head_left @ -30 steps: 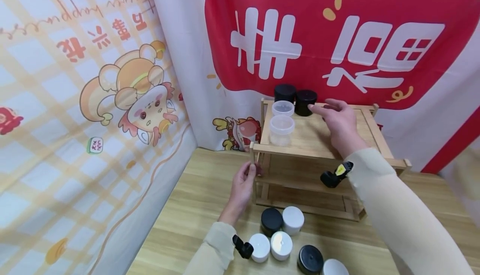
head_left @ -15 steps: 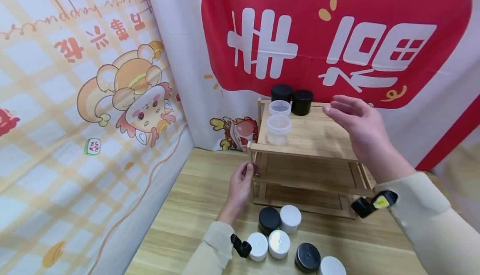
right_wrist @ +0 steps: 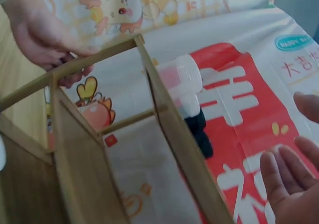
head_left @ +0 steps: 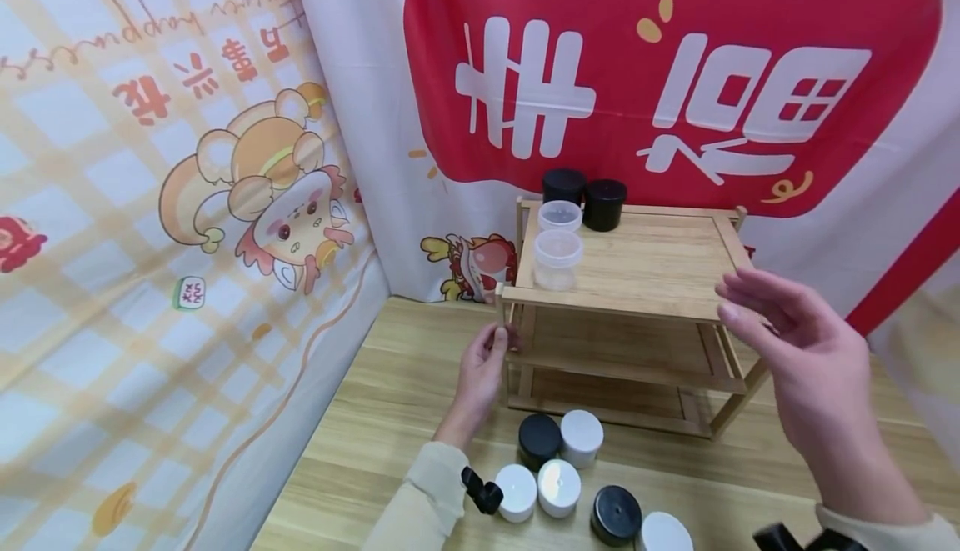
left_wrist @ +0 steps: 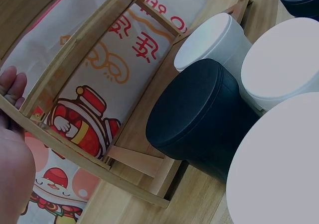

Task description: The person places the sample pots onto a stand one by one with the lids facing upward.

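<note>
My left hand [head_left: 480,372] grips the left front post of a three-tier wooden shelf [head_left: 660,263]; the right wrist view shows its fingers curled round the frame. Off the shelf's right front corner is my right hand [head_left: 817,368], fingers loosely bent around nothing. On the top tier's left side, two clear plastic jars [head_left: 557,263] stand one behind the other. Behind them, at the back left, are two black jars [head_left: 604,205] side by side. The right wrist view catches the clear jars [right_wrist: 182,77] past the shelf edge.
Before the shelf, on the wood-patterned surface, stand several lidded jars: a black jar [head_left: 539,441] beside a white jar [head_left: 582,438], two more white jars [head_left: 559,488], then another black jar [head_left: 616,515] and white jar [head_left: 665,532]. Printed cloth [head_left: 345,117] hangs behind and left.
My right hand has drawn back from beside the black jars, moving right and down toward me past the shelf's right side. The left hand keeps its grip on the post.
</note>
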`<action>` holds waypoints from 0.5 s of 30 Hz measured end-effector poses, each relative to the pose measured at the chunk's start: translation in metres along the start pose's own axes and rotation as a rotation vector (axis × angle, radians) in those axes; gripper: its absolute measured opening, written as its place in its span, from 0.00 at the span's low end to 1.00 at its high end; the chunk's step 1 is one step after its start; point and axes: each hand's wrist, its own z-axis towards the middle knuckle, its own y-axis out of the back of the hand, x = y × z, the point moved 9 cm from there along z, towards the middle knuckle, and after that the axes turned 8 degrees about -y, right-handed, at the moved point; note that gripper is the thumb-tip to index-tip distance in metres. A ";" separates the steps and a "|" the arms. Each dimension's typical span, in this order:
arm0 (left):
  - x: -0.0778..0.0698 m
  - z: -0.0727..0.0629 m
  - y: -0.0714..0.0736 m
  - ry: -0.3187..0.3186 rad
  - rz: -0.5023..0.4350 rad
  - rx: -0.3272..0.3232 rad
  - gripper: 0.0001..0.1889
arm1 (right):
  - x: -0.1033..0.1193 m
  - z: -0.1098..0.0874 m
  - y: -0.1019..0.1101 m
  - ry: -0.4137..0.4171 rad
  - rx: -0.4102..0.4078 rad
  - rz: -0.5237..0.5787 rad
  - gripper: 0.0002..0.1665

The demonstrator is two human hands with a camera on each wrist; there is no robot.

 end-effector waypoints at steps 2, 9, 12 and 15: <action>0.000 0.000 0.001 -0.001 0.001 -0.005 0.27 | -0.006 -0.014 0.007 0.063 0.019 0.040 0.31; 0.000 0.001 0.001 -0.001 -0.007 -0.004 0.28 | -0.054 -0.056 0.041 0.033 -0.049 -0.086 0.32; 0.000 0.002 0.000 -0.002 -0.011 0.000 0.28 | -0.077 -0.066 0.055 -0.015 -0.091 -0.114 0.32; 0.000 0.002 -0.001 0.004 -0.012 0.004 0.28 | -0.098 -0.073 0.064 -0.036 -0.109 -0.137 0.33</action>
